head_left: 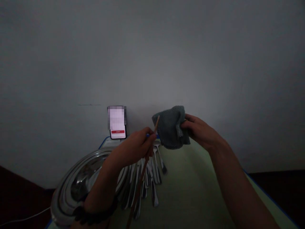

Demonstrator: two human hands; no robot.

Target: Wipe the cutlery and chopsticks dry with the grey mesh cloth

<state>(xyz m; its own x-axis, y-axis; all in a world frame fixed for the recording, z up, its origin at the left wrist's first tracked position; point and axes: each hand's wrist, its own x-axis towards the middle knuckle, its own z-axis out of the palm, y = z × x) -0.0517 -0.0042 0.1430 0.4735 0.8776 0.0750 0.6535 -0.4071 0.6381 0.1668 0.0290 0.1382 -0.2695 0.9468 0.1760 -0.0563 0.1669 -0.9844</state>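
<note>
My left hand [140, 144] is closed around a long, thin wooden chopstick [140, 181], which slants from the lower middle up to the right. Its upper tip lies in front of a grey-green cloth [170, 128] with a mesh-like edge. Pinched between the thumb and fingers of my right hand [196, 127], the cloth hangs above the table. Whether the tip touches the cloth, I cannot tell. Under my left hand lies a spread of metal spoons and other cutlery [152, 178], partly hidden by the hand and forearm.
A large shiny metal bowl [58, 197] stands at the left, partly behind my left forearm. At the back a lit phone [118, 132] leans upright against the grey wall [152, 63]. The pale green table [188, 194] has a blue edge. A white cable runs at lower left.
</note>
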